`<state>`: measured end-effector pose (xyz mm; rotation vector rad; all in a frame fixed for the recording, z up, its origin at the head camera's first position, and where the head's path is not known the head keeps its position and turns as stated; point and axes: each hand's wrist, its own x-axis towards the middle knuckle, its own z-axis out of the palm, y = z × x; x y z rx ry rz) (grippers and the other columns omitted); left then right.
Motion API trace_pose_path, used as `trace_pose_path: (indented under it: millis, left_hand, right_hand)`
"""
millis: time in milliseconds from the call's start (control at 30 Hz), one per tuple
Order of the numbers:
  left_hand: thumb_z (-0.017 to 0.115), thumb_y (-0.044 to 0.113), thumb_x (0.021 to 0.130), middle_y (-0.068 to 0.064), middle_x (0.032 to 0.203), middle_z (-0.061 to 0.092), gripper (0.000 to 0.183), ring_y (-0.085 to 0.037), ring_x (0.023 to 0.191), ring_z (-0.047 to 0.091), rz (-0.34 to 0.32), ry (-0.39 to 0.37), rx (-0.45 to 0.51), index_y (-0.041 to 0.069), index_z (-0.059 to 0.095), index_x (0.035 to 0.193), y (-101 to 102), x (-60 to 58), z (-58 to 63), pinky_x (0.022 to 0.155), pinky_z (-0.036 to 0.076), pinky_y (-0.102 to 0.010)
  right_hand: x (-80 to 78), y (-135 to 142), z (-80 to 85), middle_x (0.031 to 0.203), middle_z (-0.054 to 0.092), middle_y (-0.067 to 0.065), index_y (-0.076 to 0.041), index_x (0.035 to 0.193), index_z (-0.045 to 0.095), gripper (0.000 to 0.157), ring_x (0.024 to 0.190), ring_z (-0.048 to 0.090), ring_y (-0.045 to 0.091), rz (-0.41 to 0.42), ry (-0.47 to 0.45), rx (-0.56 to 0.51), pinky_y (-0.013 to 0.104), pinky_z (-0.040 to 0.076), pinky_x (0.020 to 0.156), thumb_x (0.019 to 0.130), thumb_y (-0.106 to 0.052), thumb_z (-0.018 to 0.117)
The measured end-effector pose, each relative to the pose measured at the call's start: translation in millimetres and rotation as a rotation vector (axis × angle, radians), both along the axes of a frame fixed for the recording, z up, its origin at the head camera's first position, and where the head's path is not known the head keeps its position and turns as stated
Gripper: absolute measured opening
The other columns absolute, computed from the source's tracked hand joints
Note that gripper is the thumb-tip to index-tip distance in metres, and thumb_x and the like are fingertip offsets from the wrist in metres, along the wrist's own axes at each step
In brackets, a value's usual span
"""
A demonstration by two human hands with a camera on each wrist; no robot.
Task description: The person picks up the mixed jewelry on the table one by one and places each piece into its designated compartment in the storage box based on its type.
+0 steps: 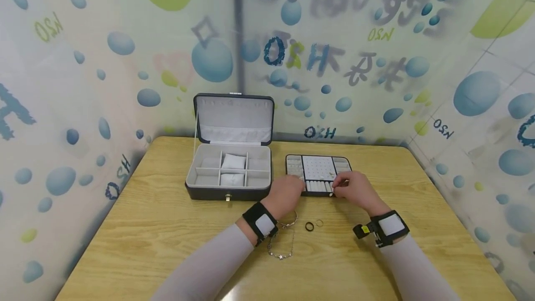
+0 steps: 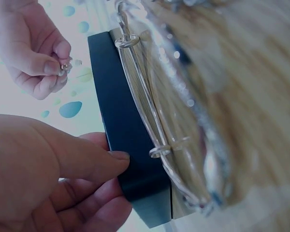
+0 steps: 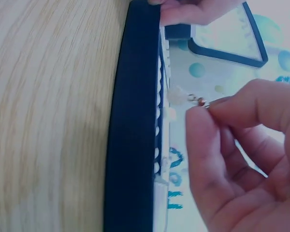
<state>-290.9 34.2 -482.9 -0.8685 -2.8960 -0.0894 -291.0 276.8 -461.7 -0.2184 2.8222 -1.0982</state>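
My left hand (image 1: pixel 285 194) holds the front left corner of a dark-edged jewelry tray (image 1: pixel 325 156), its thumb against the dark side wall (image 2: pixel 113 106). At the tray's front right, my right hand (image 1: pixel 357 191) pinches a small earring (image 3: pixel 201 101) between thumb and forefinger. A pale piece dangles from the earring, close over the tray's row of white ring slots. Just in front of the tray, near my left wrist, lies a shiny bangle (image 2: pixel 203 125). A silver chain bracelet (image 1: pixel 281 257) with a star lies closer to me.
To the left stands a black jewelry box (image 1: pixel 209 193) with its lid (image 1: pixel 234 115) raised. Two of its compartments hold white cushions (image 1: pixel 233 161). A black ring (image 1: pixel 309 226) and a thin ring (image 1: pixel 319 222) lie on the wooden table (image 1: pixel 355 268). A patterned curtain hangs behind.
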Motion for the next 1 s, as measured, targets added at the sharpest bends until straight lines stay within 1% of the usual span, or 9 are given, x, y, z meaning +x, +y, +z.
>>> trace_pose_path:
  millis: [167,267,500,600,733,800,1000]
  left_hand:
    - [0.066,0.009,0.102,0.004,0.094,0.076,0.019,-0.013,0.083,0.07,-0.001,0.007,-0.009,0.022,0.079,0.099,0,-0.8,-2.2,0.059,0.056,-0.031]
    - [0.065,0.009,0.103,0.004,0.093,0.076,0.02,-0.013,0.083,0.07,-0.007,0.015,-0.008,0.022,0.08,0.098,-1,-1.3,-4.8,0.059,0.057,-0.031]
    - [0.065,0.009,0.103,0.003,0.093,0.076,0.02,-0.014,0.085,0.071,-0.014,0.02,0.0,0.022,0.08,0.098,0,-2.2,-5.4,0.059,0.057,-0.032]
    - [0.065,0.009,0.103,0.003,0.094,0.076,0.02,-0.015,0.086,0.071,-0.012,0.017,-0.002,0.022,0.08,0.099,-1,-2.1,-4.9,0.059,0.057,-0.032]
    - [0.066,0.009,0.102,0.003,0.095,0.076,0.019,-0.015,0.087,0.072,-0.01,0.019,-0.016,0.022,0.08,0.1,0,-1.9,-4.3,0.06,0.058,-0.033]
    - [0.067,0.01,0.102,0.003,0.096,0.076,0.018,-0.015,0.087,0.072,-0.01,0.018,-0.027,0.022,0.08,0.101,1,-2.0,-3.9,0.061,0.059,-0.033]
    - [0.067,0.009,0.102,0.003,0.094,0.076,0.019,-0.015,0.086,0.072,0.007,0.012,-0.034,0.023,0.08,0.099,3,-2.1,-3.3,0.06,0.059,-0.034]
  right_hand:
    - [-8.2,6,-7.6,0.103,0.072,0.014,0.001,0.098,0.073,0.007,0.088,0.069,0.019,0.016,-0.041,-0.186,0.028,0.059,0.076,0.096,-0.005,0.073]
    - [-13.3,7,-12.8,0.104,0.071,0.015,0.003,0.1,0.072,0.008,0.088,0.072,0.017,0.031,-0.074,-0.265,0.027,0.062,0.078,0.098,-0.004,0.072]
    - [-20.1,10,-20.6,0.1,0.071,0.012,0.005,0.1,0.07,0.007,0.085,0.071,0.014,0.051,-0.105,-0.329,0.026,0.062,0.078,0.097,-0.001,0.071]
    - [-22.7,8,-21.8,0.098,0.071,0.01,0.001,0.097,0.07,0.001,0.084,0.071,0.014,0.053,-0.107,-0.353,0.027,0.062,0.078,0.096,0.001,0.071]
    - [-27.4,6,-21.0,0.094,0.071,0.009,-0.002,0.092,0.069,0.005,0.082,0.068,0.016,0.07,-0.079,-0.367,0.029,0.059,0.075,0.094,0.001,0.073]
    - [-30.5,5,-19.8,0.093,0.07,0.007,0.0,0.09,0.066,0.008,0.083,0.067,0.017,0.078,-0.061,-0.379,0.029,0.058,0.074,0.093,0.002,0.073]
    - [-40.6,-1,-18.3,0.093,0.065,0.0,0.005,0.09,0.057,0.014,0.089,0.07,0.015,0.083,-0.044,-0.483,0.027,0.061,0.08,0.094,0.005,0.07]
